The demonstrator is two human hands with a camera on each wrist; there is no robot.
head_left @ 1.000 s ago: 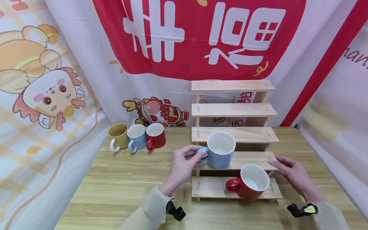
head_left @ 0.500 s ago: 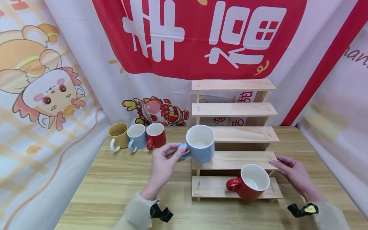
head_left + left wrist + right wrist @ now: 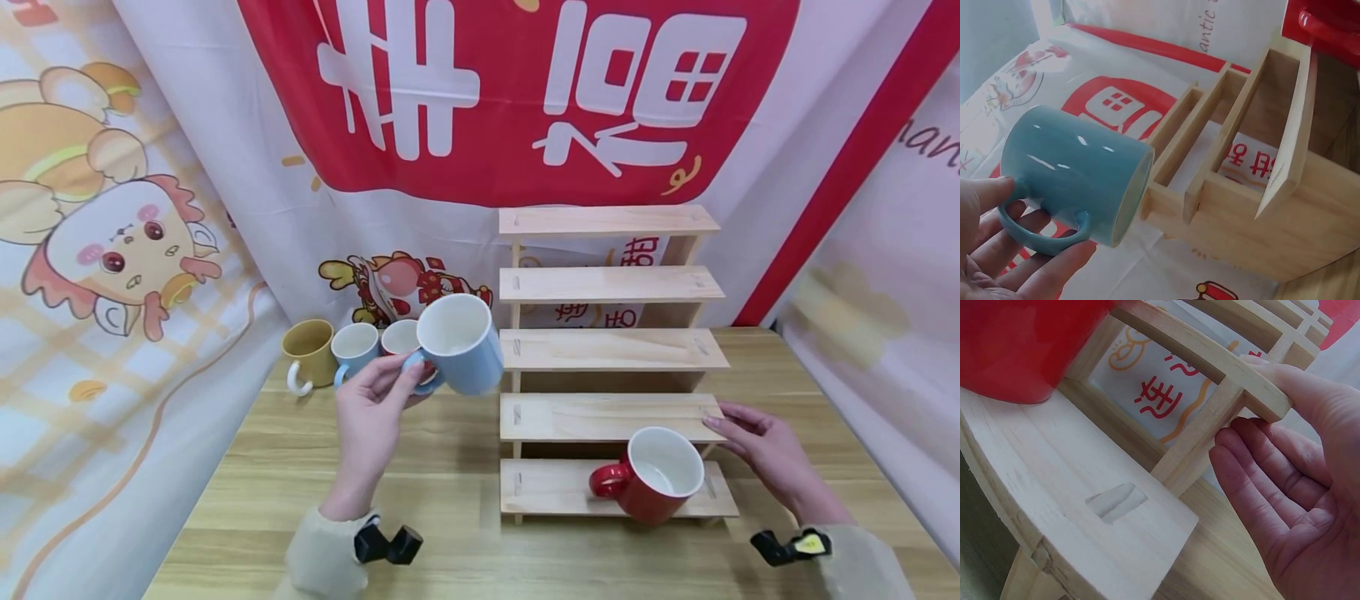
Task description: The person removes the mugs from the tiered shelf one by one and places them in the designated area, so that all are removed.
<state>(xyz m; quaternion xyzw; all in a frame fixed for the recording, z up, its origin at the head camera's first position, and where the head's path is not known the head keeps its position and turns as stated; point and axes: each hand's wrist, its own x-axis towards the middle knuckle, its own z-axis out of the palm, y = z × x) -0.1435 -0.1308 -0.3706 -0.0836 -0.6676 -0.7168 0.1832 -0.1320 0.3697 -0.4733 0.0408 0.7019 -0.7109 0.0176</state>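
My left hand [image 3: 373, 421] grips a light blue mug [image 3: 472, 358] by its handle and holds it up, left of the stepped wooden rack [image 3: 607, 350]. In the left wrist view, the fingers go round the handle of the blue mug [image 3: 1072, 169], which is tipped over sideways in that view. My right hand [image 3: 761, 454] holds the right end of the rack's second-lowest shelf. Its thumb lies over the board [image 3: 1235, 369] and its fingers are beneath, as the right wrist view shows. A red mug [image 3: 660, 483] stands on the lowest shelf, right of its middle, handle leftward.
At the back left of the wooden table [image 3: 300, 492] stand a tan mug [image 3: 318, 358] with a white handle, another light blue mug [image 3: 356, 342] and a smaller-looking red mug [image 3: 400, 333], partly hidden by the held mug. Printed cloth [image 3: 247, 100] hangs behind and at both sides.
My left hand has carried the light blue mug leftward and up, from in front of the rack's second-lowest shelf to left of the rack. The right hand stays at the shelf end.
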